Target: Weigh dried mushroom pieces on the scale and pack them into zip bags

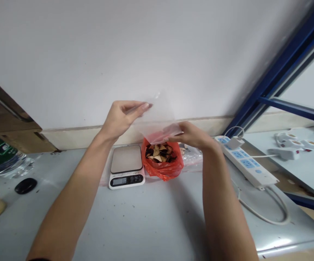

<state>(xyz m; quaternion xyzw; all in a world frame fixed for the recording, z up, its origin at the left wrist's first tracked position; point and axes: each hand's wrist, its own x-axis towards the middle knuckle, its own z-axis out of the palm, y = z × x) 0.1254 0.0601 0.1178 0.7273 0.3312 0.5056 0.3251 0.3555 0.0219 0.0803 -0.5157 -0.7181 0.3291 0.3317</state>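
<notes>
A clear plastic bag (159, 112) hangs between my two hands, above the table's back edge. My left hand (124, 116) pinches it at its upper left. With fingers closed on its lower right side is my right hand (188, 134). Below the bag stands a red plastic bag (162, 168), its mouth spread, full of dark and pale dried pieces (160, 153). Directly left of that sits a white digital kitchen scale (126, 159); its plate is bare and its display seems to read 0.0.
Another clear bag (192, 157) lies behind the red one. To the right are a power strip (246, 161) with a looping cable and several white plugs (287, 152) beyond a blue frame (273, 69). On the left stand a large water bottle (1, 156) and a black oval object (26, 185).
</notes>
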